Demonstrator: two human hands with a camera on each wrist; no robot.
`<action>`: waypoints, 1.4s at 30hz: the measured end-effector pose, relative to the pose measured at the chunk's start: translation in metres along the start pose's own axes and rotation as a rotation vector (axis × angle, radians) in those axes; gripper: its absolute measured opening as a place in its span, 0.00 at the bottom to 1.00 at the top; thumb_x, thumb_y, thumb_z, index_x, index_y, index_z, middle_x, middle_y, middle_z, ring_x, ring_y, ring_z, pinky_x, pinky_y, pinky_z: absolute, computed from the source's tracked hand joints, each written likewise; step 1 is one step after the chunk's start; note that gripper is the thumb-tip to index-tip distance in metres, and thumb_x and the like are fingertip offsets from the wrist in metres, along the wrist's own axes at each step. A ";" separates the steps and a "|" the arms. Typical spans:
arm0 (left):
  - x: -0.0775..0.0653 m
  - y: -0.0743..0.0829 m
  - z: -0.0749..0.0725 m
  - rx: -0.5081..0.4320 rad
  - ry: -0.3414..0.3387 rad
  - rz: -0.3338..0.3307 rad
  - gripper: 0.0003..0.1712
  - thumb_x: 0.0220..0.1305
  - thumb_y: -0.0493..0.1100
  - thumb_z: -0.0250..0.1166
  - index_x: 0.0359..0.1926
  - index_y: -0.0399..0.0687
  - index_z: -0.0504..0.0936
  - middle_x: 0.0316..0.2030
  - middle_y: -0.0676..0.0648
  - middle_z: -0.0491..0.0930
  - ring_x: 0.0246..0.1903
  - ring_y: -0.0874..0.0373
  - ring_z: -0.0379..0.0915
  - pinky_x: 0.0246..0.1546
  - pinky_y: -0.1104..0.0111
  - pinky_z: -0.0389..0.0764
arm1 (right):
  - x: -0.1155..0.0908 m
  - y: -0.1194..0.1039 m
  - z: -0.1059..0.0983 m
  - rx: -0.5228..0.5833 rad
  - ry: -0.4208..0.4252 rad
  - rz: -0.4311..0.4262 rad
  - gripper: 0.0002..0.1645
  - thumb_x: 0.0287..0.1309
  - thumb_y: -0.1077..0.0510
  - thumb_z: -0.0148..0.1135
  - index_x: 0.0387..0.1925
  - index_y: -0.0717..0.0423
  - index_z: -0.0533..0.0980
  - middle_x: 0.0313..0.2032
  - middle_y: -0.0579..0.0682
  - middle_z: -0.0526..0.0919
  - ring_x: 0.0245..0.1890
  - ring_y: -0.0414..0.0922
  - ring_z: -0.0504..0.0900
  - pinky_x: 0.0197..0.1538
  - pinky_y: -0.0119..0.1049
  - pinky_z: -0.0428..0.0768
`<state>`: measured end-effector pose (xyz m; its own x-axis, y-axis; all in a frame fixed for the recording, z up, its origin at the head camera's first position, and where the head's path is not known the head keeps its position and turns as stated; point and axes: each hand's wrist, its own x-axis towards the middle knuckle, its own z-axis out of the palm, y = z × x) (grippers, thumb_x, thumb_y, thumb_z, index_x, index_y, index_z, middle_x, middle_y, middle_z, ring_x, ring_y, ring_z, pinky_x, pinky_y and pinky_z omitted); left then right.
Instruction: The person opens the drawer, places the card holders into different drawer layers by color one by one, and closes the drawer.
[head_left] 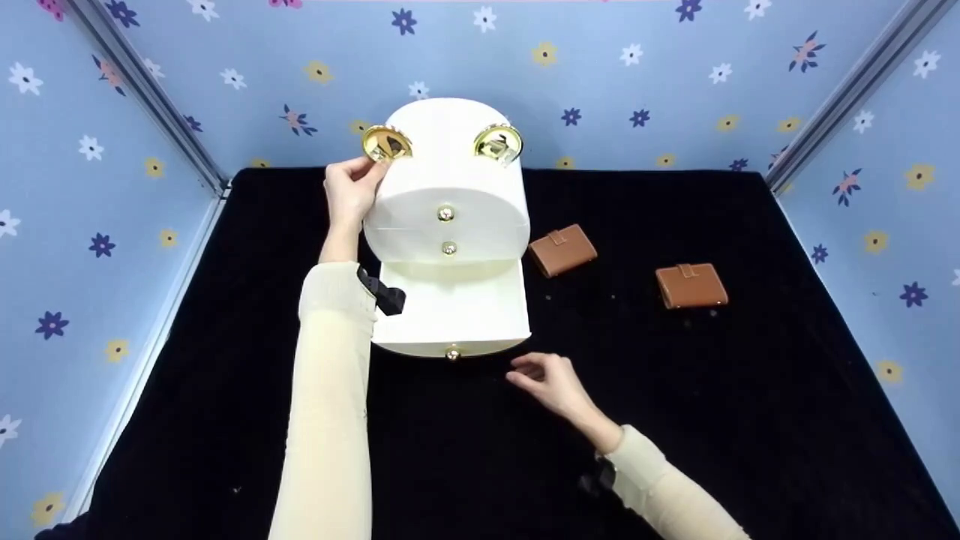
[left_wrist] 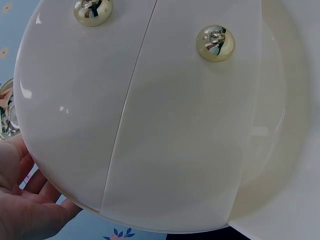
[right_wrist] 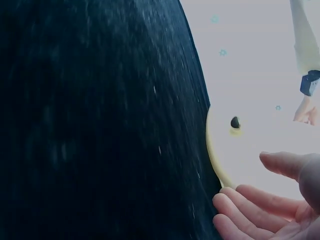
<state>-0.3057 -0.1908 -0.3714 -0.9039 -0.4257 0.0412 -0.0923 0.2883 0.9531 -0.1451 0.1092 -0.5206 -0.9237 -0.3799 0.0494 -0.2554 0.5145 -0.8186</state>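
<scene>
A white rounded drawer box (head_left: 450, 161) with two gold round ornaments on top stands at the back. Its bottom drawer (head_left: 457, 307) is pulled out, and nothing shows inside it. The two upper drawers, each with a gold knob (left_wrist: 215, 43), are closed. My left hand (head_left: 351, 191) rests against the box's upper left side, just below the left gold ornament (head_left: 385, 142); its fingers (left_wrist: 37, 182) reach partly behind the side. Off the front right corner of the pulled-out drawer hovers my right hand (head_left: 555, 384), fingers loosely bent and holding nothing.
Two brown wallets lie on the black cloth (head_left: 750, 420) right of the box: one wallet (head_left: 564, 250) close beside it, another wallet (head_left: 691, 286) farther right. Blue flowered panels (head_left: 480, 67) enclose the back and sides.
</scene>
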 end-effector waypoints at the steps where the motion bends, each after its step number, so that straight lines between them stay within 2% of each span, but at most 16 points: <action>1: 0.000 0.000 0.000 0.002 -0.001 0.000 0.18 0.53 0.47 0.64 0.45 0.46 0.81 0.41 0.45 0.80 0.39 0.59 0.75 0.40 0.73 0.74 | 0.001 0.001 -0.003 -0.007 0.006 -0.002 0.14 0.51 0.56 0.63 0.35 0.63 0.79 0.29 0.51 0.83 0.27 0.43 0.81 0.32 0.28 0.77; 4: -0.001 0.000 0.000 0.004 0.000 -0.001 0.18 0.54 0.47 0.64 0.45 0.46 0.81 0.41 0.45 0.80 0.39 0.58 0.75 0.40 0.73 0.74 | 0.004 0.006 -0.012 -0.016 0.022 -0.012 0.14 0.50 0.57 0.64 0.35 0.64 0.78 0.29 0.52 0.83 0.27 0.43 0.81 0.32 0.29 0.77; 11: -0.001 0.001 0.001 -0.004 0.005 0.008 0.18 0.53 0.46 0.65 0.45 0.45 0.81 0.41 0.44 0.80 0.38 0.59 0.75 0.39 0.74 0.74 | 0.016 0.016 -0.030 -0.019 0.054 -0.055 0.15 0.49 0.59 0.64 0.37 0.67 0.77 0.31 0.55 0.82 0.31 0.46 0.81 0.36 0.37 0.78; 20: 0.000 0.001 0.000 -0.020 0.004 0.008 0.17 0.53 0.46 0.65 0.44 0.44 0.81 0.41 0.44 0.80 0.38 0.60 0.75 0.39 0.74 0.74 | 0.041 0.030 -0.052 -0.189 0.094 -0.090 0.17 0.49 0.58 0.65 0.40 0.64 0.77 0.37 0.56 0.81 0.36 0.48 0.79 0.40 0.39 0.76; 33: -0.001 -0.001 0.000 -0.018 0.007 0.029 0.16 0.53 0.45 0.65 0.43 0.44 0.82 0.39 0.45 0.81 0.36 0.60 0.75 0.38 0.74 0.74 | 0.085 0.042 -0.074 -0.367 -0.015 -0.139 0.28 0.47 0.56 0.65 0.50 0.66 0.71 0.49 0.61 0.73 0.51 0.53 0.70 0.55 0.43 0.66; 42: -0.001 0.000 -0.001 -0.003 0.000 0.029 0.17 0.54 0.46 0.64 0.44 0.44 0.81 0.40 0.44 0.80 0.38 0.60 0.75 0.38 0.74 0.74 | 0.114 0.047 -0.085 -0.467 -0.100 -0.112 0.38 0.45 0.52 0.67 0.56 0.66 0.66 0.57 0.64 0.64 0.57 0.57 0.62 0.59 0.47 0.60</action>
<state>-0.3048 -0.1910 -0.3712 -0.9062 -0.4171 0.0691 -0.0647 0.2984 0.9522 -0.2863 0.1552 -0.5049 -0.8569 -0.5132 0.0487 -0.4739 0.7470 -0.4663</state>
